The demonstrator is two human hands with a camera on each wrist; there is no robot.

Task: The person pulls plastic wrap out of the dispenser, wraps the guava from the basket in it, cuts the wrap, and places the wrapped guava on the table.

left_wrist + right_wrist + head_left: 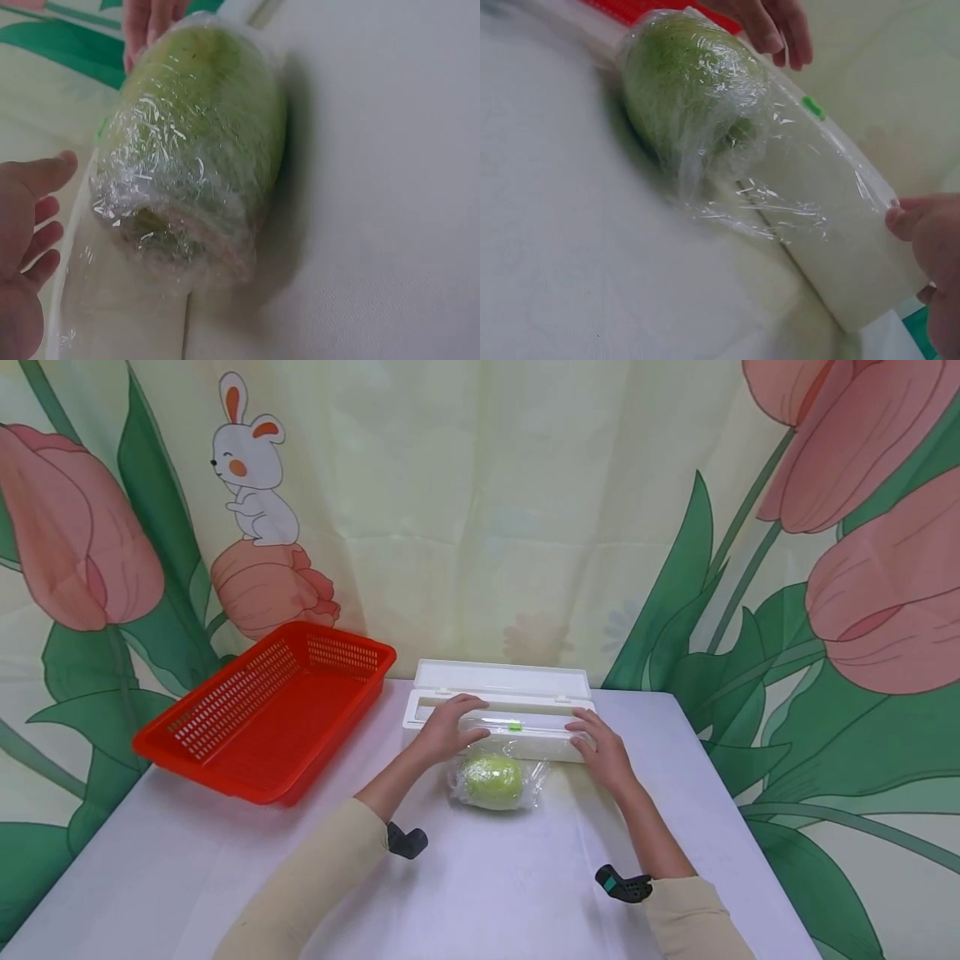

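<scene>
A light-green, rounded fruit [491,781] wrapped in clear cling film lies on the table before a long white cling film dispenser [525,747]. The dispenser's lid [502,678] stands raised at the back. A green slide cutter [514,727] sits on its clear rail. Over the dispenser's left part is my left hand [448,729], thumb and fingers apart, holding nothing. My right hand [602,749] grips the dispenser's right end; in the right wrist view its thumb [901,223] lies at the rail's end. Loose film [780,206] stretches between fruit and dispenser.
To the left stands a red plastic basket [262,727] with perforated sides. A white cloth covers the table [480,893]. Behind it hangs a curtain [480,527] printed with tulips and a rabbit.
</scene>
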